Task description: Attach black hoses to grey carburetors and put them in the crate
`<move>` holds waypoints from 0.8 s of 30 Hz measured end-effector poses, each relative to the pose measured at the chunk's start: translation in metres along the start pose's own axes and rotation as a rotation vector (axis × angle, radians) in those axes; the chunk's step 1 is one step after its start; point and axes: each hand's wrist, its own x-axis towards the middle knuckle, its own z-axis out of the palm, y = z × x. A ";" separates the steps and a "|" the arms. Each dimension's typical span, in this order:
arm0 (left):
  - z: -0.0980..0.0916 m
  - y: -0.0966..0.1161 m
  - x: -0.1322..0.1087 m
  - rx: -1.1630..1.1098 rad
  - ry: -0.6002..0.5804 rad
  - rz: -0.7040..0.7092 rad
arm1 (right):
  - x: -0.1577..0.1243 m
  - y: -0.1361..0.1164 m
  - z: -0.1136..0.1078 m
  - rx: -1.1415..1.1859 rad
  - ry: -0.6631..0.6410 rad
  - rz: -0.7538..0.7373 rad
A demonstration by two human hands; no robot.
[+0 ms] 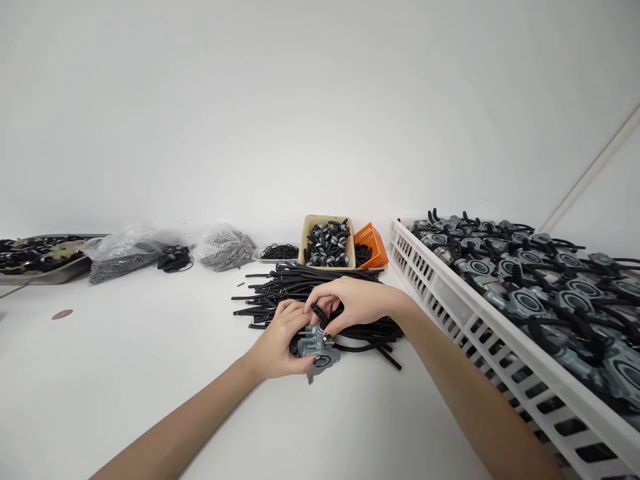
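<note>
A grey metal carburetor (pixel 313 343) is held just above the white table, near the middle of the view. My left hand (pixel 283 343) wraps around its left side, with the thumb along the lower front. From above and to the right, my right hand (pixel 347 303) closes its thumb and fingers around a short black rubber piece (pixel 319 313) at the carburetor's top. A thin black hose runs out to the right from under the right hand. Behind both hands lies a loose pile of black rubber hoses (pixel 280 283). The fingertips on the far side are partly hidden.
A white slatted crate (pixel 480 310) full of carburetors with hoses stands at the right. At the back are a cream bin (pixel 303 247) of small parts, an orange basket (pixel 379 250), and bags of small metal parts (pixel 225 248). A metal tray (pixel 65 272) sits far left.
</note>
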 end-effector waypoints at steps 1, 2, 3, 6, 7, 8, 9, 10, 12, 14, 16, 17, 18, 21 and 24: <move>0.000 -0.001 0.000 0.000 0.000 0.002 | 0.000 0.000 0.000 0.026 -0.018 -0.013; 0.001 -0.001 -0.001 0.001 -0.002 0.003 | 0.000 -0.001 0.000 0.049 -0.034 -0.019; 0.001 -0.002 -0.001 0.002 -0.005 0.000 | 0.000 -0.001 -0.001 0.069 -0.047 -0.020; 0.001 -0.002 -0.001 0.008 -0.009 -0.014 | -0.001 -0.004 -0.001 0.110 -0.069 -0.014; 0.001 -0.002 -0.001 0.008 -0.006 -0.015 | -0.001 -0.005 -0.001 0.115 -0.074 -0.016; 0.002 -0.002 -0.001 0.006 -0.005 -0.016 | -0.001 -0.006 -0.001 0.115 -0.078 -0.020; 0.002 -0.002 -0.001 0.002 -0.003 -0.017 | -0.001 -0.007 -0.001 0.115 -0.081 -0.026; 0.002 -0.001 -0.001 -0.003 -0.001 -0.019 | -0.002 -0.007 -0.001 0.119 -0.084 -0.030; 0.002 -0.001 -0.001 -0.007 0.003 -0.023 | -0.002 -0.007 -0.001 0.130 -0.086 -0.032; 0.002 0.000 -0.001 -0.003 0.009 -0.029 | -0.001 -0.006 0.000 0.115 -0.067 -0.035; 0.001 0.000 0.000 -0.003 0.011 -0.031 | 0.000 -0.006 0.002 0.033 -0.009 -0.034; 0.001 0.001 0.000 -0.009 0.009 -0.029 | 0.000 -0.006 0.003 -0.025 0.029 -0.030; 0.001 0.001 0.001 -0.016 0.004 -0.025 | 0.001 -0.007 0.004 -0.078 0.065 -0.023; 0.000 0.002 0.001 -0.025 -0.002 -0.015 | 0.001 -0.009 0.006 -0.146 0.118 -0.006; 0.001 0.001 0.001 -0.022 -0.001 -0.012 | 0.000 -0.010 0.004 -0.140 0.105 -0.007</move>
